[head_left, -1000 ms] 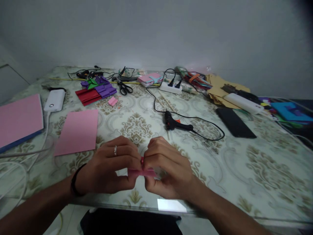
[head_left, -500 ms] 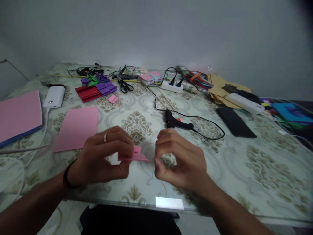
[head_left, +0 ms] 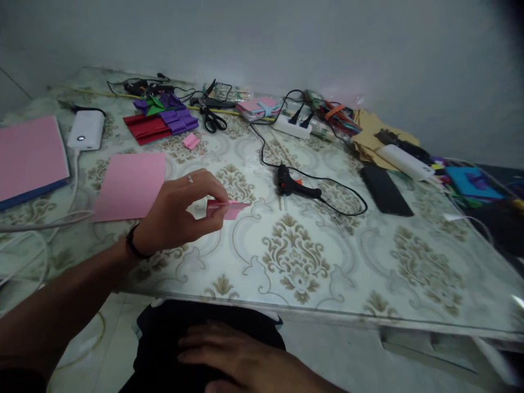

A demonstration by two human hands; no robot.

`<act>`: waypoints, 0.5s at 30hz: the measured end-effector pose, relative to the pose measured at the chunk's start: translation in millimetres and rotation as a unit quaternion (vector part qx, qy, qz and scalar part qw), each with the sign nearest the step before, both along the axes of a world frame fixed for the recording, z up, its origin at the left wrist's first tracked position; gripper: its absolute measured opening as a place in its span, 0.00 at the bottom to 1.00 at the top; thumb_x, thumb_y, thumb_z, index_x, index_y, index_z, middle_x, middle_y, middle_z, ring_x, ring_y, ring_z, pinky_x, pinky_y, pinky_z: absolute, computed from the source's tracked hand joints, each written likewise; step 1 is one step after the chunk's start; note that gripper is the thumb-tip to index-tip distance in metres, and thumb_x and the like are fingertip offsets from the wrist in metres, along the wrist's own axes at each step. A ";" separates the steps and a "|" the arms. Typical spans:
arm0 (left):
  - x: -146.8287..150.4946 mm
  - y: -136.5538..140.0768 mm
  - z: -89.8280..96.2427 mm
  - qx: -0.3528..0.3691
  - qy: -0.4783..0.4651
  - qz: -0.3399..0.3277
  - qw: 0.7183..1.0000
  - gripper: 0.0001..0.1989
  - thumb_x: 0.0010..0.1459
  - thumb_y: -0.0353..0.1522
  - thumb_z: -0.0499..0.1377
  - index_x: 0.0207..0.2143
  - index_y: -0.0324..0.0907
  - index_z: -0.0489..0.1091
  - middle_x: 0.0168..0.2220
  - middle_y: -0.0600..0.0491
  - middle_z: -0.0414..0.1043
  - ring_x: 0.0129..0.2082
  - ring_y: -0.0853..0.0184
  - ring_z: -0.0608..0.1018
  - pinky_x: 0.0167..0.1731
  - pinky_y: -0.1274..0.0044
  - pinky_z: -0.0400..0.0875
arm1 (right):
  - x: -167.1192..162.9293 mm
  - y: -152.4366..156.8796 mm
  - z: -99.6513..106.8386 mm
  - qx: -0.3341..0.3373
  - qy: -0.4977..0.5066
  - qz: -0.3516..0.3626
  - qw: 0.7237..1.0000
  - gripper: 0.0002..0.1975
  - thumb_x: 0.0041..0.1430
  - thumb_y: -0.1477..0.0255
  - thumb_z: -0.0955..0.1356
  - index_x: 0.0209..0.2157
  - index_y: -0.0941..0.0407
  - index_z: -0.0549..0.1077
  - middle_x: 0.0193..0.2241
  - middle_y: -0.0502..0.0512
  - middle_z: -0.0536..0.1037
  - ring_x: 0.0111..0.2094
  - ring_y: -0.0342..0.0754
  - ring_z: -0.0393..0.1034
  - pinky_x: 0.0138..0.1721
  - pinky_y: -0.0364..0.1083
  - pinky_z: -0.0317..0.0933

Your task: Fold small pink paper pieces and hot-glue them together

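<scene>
Pinching pink paper (head_left: pixel 232 212), left fingers (head_left: pixel 216 190) closed

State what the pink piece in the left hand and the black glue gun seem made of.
Pink piece: matte paper or thin card, going by its folded shape and thin edges. Black glue gun: probably dull hard plastic, given its smooth, moulded-looking body.

Dim, cool light leaves the wall (head_left: pixel 254 43) grey and the desk (head_left: pixel 360 278) muted. Darkness swallows the two o'clock corner; a small white glare meets the frame's edge near four. At six o'clock, the right hand (head_left: pixel 245 352) looks shadowed, softly blurred.
</scene>
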State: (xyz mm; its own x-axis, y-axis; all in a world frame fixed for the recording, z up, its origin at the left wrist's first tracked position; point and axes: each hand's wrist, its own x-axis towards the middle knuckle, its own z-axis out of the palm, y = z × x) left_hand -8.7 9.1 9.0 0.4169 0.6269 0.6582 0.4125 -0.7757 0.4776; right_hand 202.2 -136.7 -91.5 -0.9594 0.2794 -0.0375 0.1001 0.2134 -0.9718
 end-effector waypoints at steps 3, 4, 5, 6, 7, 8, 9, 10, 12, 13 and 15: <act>1.8 -0.6 -1.3 -0.005 0.009 -0.017 1.000 0.07 0.58 0.22 0.61 0.34 0.42 0.71 0.30 0.54 0.76 0.32 0.68 0.77 0.35 0.75 0.73 | 39.8 -8.9 -25.5 -0.014 -0.155 -0.030 0.987 0.26 0.78 0.59 0.59 0.72 0.48 0.60 0.74 0.54 0.59 0.75 0.53 0.48 0.75 0.59 0.42; 2.6 -0.7 -1.6 -0.006 0.011 -0.022 1.000 0.07 0.58 0.22 0.61 0.34 0.42 0.71 0.30 0.54 0.76 0.32 0.68 0.77 0.35 0.75 0.73 | 55.4 -11.5 -29.6 0.014 -0.247 -0.069 0.967 0.27 0.77 0.60 0.60 0.72 0.49 0.61 0.74 0.58 0.58 0.75 0.58 0.50 0.74 0.62 0.45; 3.5 -0.8 -1.8 -0.007 0.010 -0.026 1.000 0.07 0.58 0.21 0.61 0.33 0.42 0.71 0.30 0.54 0.76 0.32 0.68 0.77 0.35 0.75 0.73 | 70.1 -14.2 -31.6 0.046 -0.348 -0.114 0.929 0.26 0.75 0.62 0.63 0.70 0.52 0.65 0.71 0.64 0.64 0.72 0.62 0.57 0.71 0.63 0.52; 4.4 -1.0 -1.8 -0.009 0.010 -0.029 0.999 0.07 0.59 0.21 0.61 0.33 0.42 0.71 0.30 0.55 0.75 0.32 0.68 0.77 0.35 0.75 0.73 | 82.8 -17.0 -31.8 0.070 -0.429 -0.132 0.891 0.22 0.74 0.66 0.63 0.65 0.54 0.72 0.65 0.67 0.73 0.67 0.64 0.67 0.67 0.63 0.60; 5.3 -1.1 -1.7 -0.012 0.008 -0.031 0.999 0.07 0.59 0.21 0.61 0.33 0.42 0.71 0.29 0.55 0.75 0.32 0.68 0.77 0.35 0.75 0.73 | 92.2 -19.5 -30.0 0.074 -0.458 -0.137 0.875 0.20 0.72 0.71 0.62 0.57 0.58 0.79 0.54 0.72 0.82 0.59 0.67 0.75 0.60 0.64 0.67; 6.0 -1.2 -1.8 -0.015 0.008 -0.031 0.999 0.07 0.59 0.22 0.61 0.33 0.42 0.71 0.30 0.55 0.75 0.32 0.68 0.77 0.35 0.75 0.73 | 97.3 -21.1 -26.5 0.075 -0.471 -0.137 0.868 0.19 0.71 0.74 0.60 0.47 0.62 0.83 0.44 0.75 0.85 0.51 0.70 0.80 0.54 0.65 0.70; 6.6 -1.2 -1.9 -0.018 0.008 -0.032 0.999 0.07 0.59 0.22 0.61 0.33 0.42 0.71 0.30 0.54 0.75 0.32 0.68 0.77 0.35 0.75 0.73 | 97.9 -21.7 -21.7 0.076 -0.471 -0.135 0.868 0.20 0.70 0.76 0.60 0.41 0.63 0.84 0.39 0.75 0.85 0.46 0.70 0.82 0.51 0.65 0.71; 6.9 -1.0 -2.3 -0.020 0.009 -0.031 0.999 0.07 0.59 0.22 0.61 0.33 0.42 0.71 0.30 0.54 0.75 0.32 0.68 0.77 0.35 0.75 0.73 | 93.8 -20.9 -16.1 0.080 -0.458 -0.138 0.875 0.20 0.71 0.76 0.59 0.42 0.62 0.83 0.41 0.73 0.85 0.47 0.67 0.82 0.51 0.62 0.72; 6.6 0.1 -4.1 -0.020 0.010 -0.030 0.999 0.06 0.59 0.22 0.62 0.33 0.42 0.71 0.30 0.53 0.76 0.33 0.67 0.77 0.36 0.75 0.72 | 74.9 -16.1 -5.7 0.081 -0.353 -0.173 0.916 0.19 0.74 0.72 0.59 0.54 0.57 0.79 0.55 0.67 0.81 0.56 0.60 0.77 0.59 0.56 0.69; 6.1 1.0 -5.5 -0.021 0.012 -0.029 0.999 0.06 0.59 0.23 0.62 0.34 0.42 0.72 0.31 0.53 0.76 0.33 0.67 0.77 0.36 0.75 0.72 | 62.5 -12.8 -2.5 0.060 -0.275 -0.171 0.944 0.20 0.75 0.69 0.60 0.60 0.55 0.76 0.60 0.64 0.77 0.62 0.58 0.73 0.64 0.55 0.65; 4.7 2.9 -8.3 -0.023 0.015 -0.028 0.999 0.05 0.59 0.23 0.62 0.33 0.41 0.72 0.31 0.53 0.76 0.33 0.67 0.77 0.36 0.75 0.72 | 39.1 -6.7 -2.2 0.000 -0.169 -0.127 0.977 0.21 0.76 0.65 0.61 0.64 0.51 0.72 0.63 0.57 0.76 0.66 0.53 0.68 0.67 0.52 0.61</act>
State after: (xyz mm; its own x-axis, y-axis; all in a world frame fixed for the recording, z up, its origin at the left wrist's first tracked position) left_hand -4.0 12.0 0.7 0.4718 0.6310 0.6158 0.3838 -0.7758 0.5009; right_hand 241.4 -143.4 -93.7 -0.7915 0.5075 -0.3405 0.4655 0.1396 -0.8740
